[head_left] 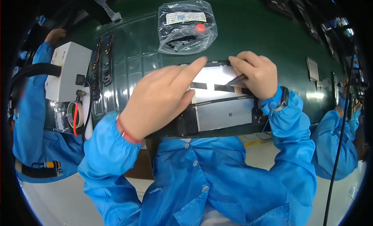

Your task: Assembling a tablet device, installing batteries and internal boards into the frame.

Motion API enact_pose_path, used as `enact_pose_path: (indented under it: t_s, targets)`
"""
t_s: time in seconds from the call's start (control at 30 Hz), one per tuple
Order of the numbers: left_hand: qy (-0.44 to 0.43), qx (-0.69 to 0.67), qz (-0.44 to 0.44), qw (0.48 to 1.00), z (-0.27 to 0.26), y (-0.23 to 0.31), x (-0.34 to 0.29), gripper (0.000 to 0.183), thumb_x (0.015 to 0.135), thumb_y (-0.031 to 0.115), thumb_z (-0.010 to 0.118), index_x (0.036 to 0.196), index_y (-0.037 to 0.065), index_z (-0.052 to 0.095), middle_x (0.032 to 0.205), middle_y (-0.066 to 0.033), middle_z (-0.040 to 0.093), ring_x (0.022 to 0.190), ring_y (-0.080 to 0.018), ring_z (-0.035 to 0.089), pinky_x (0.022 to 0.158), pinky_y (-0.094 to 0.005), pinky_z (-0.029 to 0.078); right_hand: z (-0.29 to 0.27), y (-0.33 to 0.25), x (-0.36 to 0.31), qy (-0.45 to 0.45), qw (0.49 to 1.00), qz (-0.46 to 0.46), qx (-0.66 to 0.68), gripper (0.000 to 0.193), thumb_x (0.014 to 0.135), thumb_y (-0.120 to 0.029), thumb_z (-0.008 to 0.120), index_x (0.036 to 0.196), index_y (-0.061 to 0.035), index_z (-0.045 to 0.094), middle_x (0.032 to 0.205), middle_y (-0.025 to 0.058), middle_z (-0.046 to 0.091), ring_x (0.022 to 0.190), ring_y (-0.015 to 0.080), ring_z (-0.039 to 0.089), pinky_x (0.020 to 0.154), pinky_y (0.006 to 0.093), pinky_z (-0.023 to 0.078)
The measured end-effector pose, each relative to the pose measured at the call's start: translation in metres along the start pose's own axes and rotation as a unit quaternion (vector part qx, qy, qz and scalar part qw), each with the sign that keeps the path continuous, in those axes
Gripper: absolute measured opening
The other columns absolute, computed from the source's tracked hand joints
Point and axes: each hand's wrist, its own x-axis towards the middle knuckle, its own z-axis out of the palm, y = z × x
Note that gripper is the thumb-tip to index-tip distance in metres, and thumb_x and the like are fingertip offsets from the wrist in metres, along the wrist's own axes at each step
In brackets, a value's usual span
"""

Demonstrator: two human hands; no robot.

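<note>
A flat electronic device [223,114] with silver panels and a black frame lies at the table's near edge. Black strips cross its middle. My left hand [161,95] reaches over the device's left side, index finger stretched toward the far edge and thumb apart; it holds nothing that I can see. Closed around a thin dark pointed tool [236,80], my right hand [256,74] is over the device's far right part. The tool's tip points down and left at a black strip. Whether it is tweezers or a pen-like tool I cannot tell.
Beyond the device lies a clear plastic bag [187,41] of small black parts. At left are a clear blister tray [134,43], dark circuit strips [103,64] and a white box [70,72] with a black hose. Co-workers' blue sleeves [31,105] show at both sides.
</note>
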Motion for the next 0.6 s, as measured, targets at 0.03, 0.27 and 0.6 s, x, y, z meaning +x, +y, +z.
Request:
enact_pose_path:
  t_s: [0.03, 0.27, 0.6]
  targets:
    - [-0.037, -0.083, 0.005, 0.996, 0.009, -0.003, 0.017, 0.055, 0.073, 0.005, 0.062, 0.124, 0.004, 0.042, 0.101, -0.0129, 0.060, 0.090, -0.0305, 0.058, 0.078, -0.0355, 0.046, 0.004, 0.000, -0.001, -0.004, 1.000, -0.002, -0.003, 0.025, 0.061, -0.011, 0.063, 0.086, -0.0121, 0.065, 0.080, -0.0016, 0.058, 0.058, 0.0167, 0.057, 0.052, 0.0277, 0.044]
    - [-0.071, -0.117, 0.038, 0.990, 0.045, -0.017, 0.055, 0.067, 0.075, 0.003, 0.059, 0.133, 0.004, 0.028, 0.102, -0.0124, 0.060, 0.092, -0.0306, 0.057, 0.081, -0.0375, 0.045, 0.005, 0.003, -0.001, -0.050, 0.997, -0.053, -0.003, 0.029, 0.064, -0.013, 0.059, 0.092, -0.0068, 0.062, 0.082, 0.0000, 0.057, 0.059, 0.0136, 0.056, 0.051, 0.0257, 0.040]
    - [-0.081, -0.152, 0.068, 0.983, 0.056, -0.010, 0.056, 0.074, 0.074, 0.001, 0.057, 0.137, 0.003, 0.018, 0.111, -0.0115, 0.058, 0.101, -0.0306, 0.054, 0.095, -0.0403, 0.036, 0.004, -0.017, -0.002, -0.070, 0.997, -0.005, -0.013, 0.025, 0.070, -0.017, 0.063, 0.091, -0.0042, 0.061, 0.084, 0.0018, 0.055, 0.056, 0.0160, 0.053, 0.051, 0.0266, 0.042]
